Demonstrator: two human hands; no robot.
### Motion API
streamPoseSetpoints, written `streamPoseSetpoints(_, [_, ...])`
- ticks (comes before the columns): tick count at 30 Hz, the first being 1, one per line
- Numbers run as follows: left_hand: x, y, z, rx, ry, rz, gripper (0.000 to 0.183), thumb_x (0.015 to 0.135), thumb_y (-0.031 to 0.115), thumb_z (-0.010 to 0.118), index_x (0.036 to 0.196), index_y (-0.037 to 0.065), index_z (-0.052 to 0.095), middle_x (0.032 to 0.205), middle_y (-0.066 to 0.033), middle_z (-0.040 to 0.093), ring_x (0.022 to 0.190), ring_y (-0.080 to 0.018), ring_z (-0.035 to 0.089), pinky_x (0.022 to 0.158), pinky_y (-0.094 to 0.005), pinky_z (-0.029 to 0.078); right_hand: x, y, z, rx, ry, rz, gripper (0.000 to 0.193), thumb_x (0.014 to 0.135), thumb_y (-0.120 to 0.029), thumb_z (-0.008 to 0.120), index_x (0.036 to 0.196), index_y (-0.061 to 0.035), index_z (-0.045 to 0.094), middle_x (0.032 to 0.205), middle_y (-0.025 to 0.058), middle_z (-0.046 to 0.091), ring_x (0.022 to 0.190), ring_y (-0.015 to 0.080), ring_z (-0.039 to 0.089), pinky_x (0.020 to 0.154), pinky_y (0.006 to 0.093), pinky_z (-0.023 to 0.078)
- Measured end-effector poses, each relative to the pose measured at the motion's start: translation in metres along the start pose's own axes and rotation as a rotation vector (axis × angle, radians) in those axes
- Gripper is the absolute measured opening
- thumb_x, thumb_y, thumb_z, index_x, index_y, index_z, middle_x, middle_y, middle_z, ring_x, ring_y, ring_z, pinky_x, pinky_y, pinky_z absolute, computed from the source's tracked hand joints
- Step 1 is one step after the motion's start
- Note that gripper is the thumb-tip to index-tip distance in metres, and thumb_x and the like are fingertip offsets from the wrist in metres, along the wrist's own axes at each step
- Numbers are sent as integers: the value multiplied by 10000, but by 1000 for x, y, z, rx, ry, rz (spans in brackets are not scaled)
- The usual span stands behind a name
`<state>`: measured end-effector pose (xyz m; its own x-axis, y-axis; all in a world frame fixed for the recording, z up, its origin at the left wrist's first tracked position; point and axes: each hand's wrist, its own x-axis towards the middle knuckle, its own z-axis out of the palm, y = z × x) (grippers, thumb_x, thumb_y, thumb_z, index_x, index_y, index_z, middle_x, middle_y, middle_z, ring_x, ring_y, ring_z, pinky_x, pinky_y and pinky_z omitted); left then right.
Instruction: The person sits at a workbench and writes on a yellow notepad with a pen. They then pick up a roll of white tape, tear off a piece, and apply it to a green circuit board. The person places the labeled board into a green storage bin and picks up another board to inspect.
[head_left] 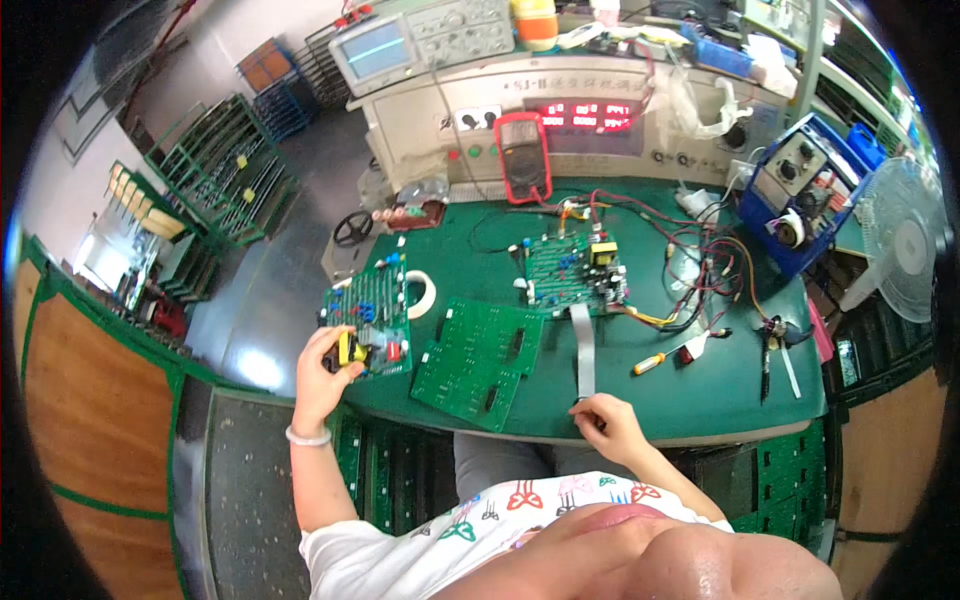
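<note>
My left hand (324,368) is closed on a populated green circuit board (392,290) at the left of the bench, gripping it by a yellow-and-black transformer (350,350). A flat grey ribbon cable (586,350) runs toward me from a second populated circuit board (560,290) near the middle. At the front edge of the bench, my right hand (608,425) pinches the near end of this cable. Between my hands lie green circuit boards (465,365) with few parts on them, seemingly overlapping. Coloured wires (655,318) are attached to the second board's right and far sides.
A white tape roll (424,296) sits beside the left board. A red multimeter (523,158) leans on the instrument panel at the back. To the right lie tangled wires, a yellow-handled screwdriver (649,364), a blue instrument case (805,190) and a fan (905,245).
</note>
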<state>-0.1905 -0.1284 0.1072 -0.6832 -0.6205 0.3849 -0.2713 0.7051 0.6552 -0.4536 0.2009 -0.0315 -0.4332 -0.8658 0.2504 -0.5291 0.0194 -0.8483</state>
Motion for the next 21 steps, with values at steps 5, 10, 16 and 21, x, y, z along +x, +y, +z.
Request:
streamPoseSetpoints(5, [-5,-7,-3,-72,-28,-83,486,622,-5,776,1088,9,639,965,-51,591,835,-144,562,744,-257,454,-1,-1,1,2,21,-45,136,810,-28,632,944,-34,657,858,114,656,720,243,626,615,327,505])
streamPoseSetpoints(10, [-11,-1,1,-45,-13,-75,503,610,-50,775,1091,12,644,978,-48,595,835,-136,564,746,-255,458,-3,2,-2,-3,16,-48,135,817,-22,630,948,-36,655,826,99,642,688,220,618,602,309,497])
streamPoseSetpoints(16, [-31,-4,-4,37,9,-100,511,602,-15,775,1096,17,646,1034,-77,607,959,-203,590,864,-307,468,0,3,-3,34,18,-104,137,805,0,629,939,-20,651,776,88,609,645,191,602,594,295,495])
streamPoseSetpoints(21, [-79,18,-15,126,68,-114,501,639,71,775,1117,27,631,1015,-83,598,954,-211,566,845,-313,442,0,8,9,-84,-58,-208,162,770,19,632,923,-27,662,778,101,621,637,205,607,594,302,502])
